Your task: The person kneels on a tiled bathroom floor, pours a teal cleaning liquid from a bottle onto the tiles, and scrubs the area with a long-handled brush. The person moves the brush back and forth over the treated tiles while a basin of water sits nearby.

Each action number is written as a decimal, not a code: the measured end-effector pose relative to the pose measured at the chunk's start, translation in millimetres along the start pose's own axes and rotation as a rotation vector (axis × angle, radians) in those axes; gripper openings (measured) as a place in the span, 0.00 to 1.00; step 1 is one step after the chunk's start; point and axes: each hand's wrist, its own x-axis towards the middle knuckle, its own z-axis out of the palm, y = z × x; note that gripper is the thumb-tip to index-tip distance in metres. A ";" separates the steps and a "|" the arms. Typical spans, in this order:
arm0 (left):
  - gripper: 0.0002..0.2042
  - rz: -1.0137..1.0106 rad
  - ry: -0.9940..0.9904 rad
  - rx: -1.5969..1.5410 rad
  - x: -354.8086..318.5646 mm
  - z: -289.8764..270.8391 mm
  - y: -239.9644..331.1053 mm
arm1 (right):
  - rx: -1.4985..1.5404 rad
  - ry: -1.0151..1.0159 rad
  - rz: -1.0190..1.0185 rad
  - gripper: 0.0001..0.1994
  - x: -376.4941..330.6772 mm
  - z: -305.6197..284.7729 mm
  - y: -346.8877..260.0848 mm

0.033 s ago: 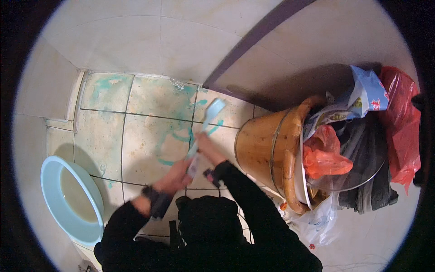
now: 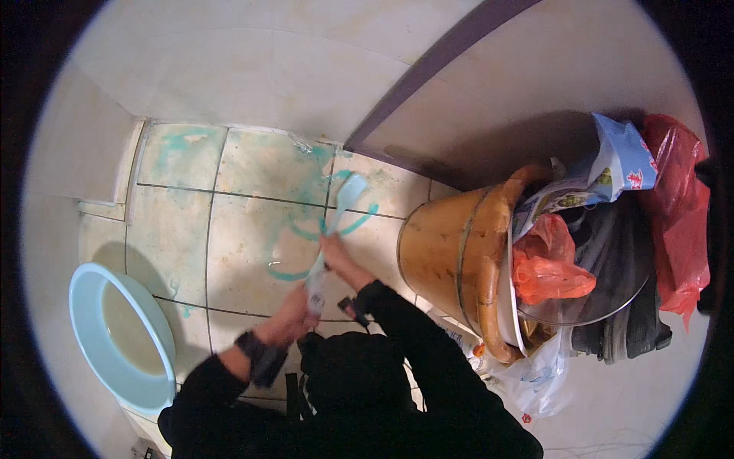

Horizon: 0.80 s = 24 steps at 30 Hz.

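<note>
A light blue long-handled brush (image 2: 350, 191) slants over the tiled floor, its head pointing away from me. My right hand (image 2: 335, 251) is closed around the middle of its handle. Closer to my body, my left hand (image 2: 290, 315) is wrapped round the handle's near end, where a pale, label-like patch (image 2: 315, 284) shows. Teal liquid streaks (image 2: 359, 222) curve across the tiles beside and below the brush. Whether the bristles touch the floor cannot be made out. Both wrists wear dark bands or cuffs.
To the left stands a light blue basin (image 2: 80, 329) holding cloudy liquid. At right, a tilted wooden bucket (image 2: 436, 245) is close to my right arm, with plastic bags (image 2: 554, 264) and a dark bag (image 2: 631, 321) behind it. Walls (image 2: 229, 69) bound the far side.
The brush head has shifted left and slightly nearer. My left hand has moved toward my body with the handle's end, and my right hand has moved a little nearer and left.
</note>
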 end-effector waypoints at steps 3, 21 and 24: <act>0.13 0.268 -0.223 0.204 5.1 -15.8 -16.0 | -0.008 -0.051 -0.022 0.17 -10.0 2.7 4.4; 0.07 -0.059 -0.187 0.111 2.3 -55.6 -26.5 | 0.032 0.065 0.147 0.16 -27.5 24.2 28.3; 0.06 -0.078 0.067 0.171 -17.9 -51.1 -22.5 | -0.040 0.050 0.114 0.15 -42.8 42.2 35.2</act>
